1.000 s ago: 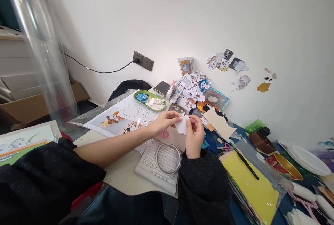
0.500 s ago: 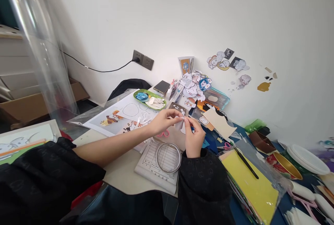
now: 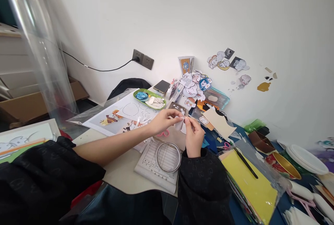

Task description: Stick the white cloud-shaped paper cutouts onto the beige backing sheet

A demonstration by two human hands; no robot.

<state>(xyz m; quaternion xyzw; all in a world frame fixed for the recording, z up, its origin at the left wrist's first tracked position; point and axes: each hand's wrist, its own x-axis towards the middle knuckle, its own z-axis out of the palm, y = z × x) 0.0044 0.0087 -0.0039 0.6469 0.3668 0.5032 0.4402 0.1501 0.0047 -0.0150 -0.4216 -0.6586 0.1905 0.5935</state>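
My left hand (image 3: 164, 121) and my right hand (image 3: 194, 137) meet above the table, both pinching a small white paper cutout (image 3: 182, 124) between thumb and fingertips. The piece is bent between the two pinches and partly hidden by my fingers. Just below my hands lie a clear tape ring (image 3: 168, 157) on a lined pad (image 3: 159, 164) and pink scissors (image 3: 164, 133). Black sleeves cover both forearms near the camera.
A printed cartoon sheet (image 3: 122, 113) and a green dish (image 3: 149, 99) lie to the left, a phone (image 3: 161, 86) and a pile of cartoon cutouts (image 3: 194, 86) behind. Yellow sheets in plastic (image 3: 250, 179), bowls (image 3: 287, 166) and white plates (image 3: 306, 159) crowd the right. A clear roll (image 3: 39, 51) stands at left.
The white cutout lay flat and broad between my hands a second ago; now it is bent narrower and my fingertips have closed in together. The hands sit slightly higher.
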